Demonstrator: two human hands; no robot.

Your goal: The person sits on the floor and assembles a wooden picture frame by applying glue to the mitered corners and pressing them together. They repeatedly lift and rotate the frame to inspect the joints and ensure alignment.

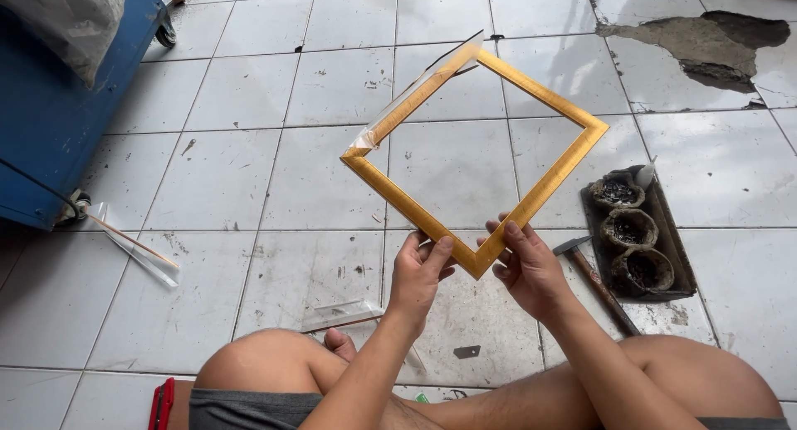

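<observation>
Gripping the gold picture frame (473, 160) at its near corner, our left hand (419, 272) and right hand (525, 264) held it tilted above the tiled floor (249, 90). Clear plastic wrap (423, 85) clung along its far-left edge, and a hammer (594, 280) lay beside a dark tray (677, 256) of three nail cups.

Just one view, worn on the head, looking steeply down and a bit forward over bare knees (266, 359) at a tiled floor (249, 181). Pretty close in: hands fill lower centre, near enough to see fingers clearly. Reaches out to a blue cart (58, 123) at far left and broken tile (697, 48) top right.
</observation>
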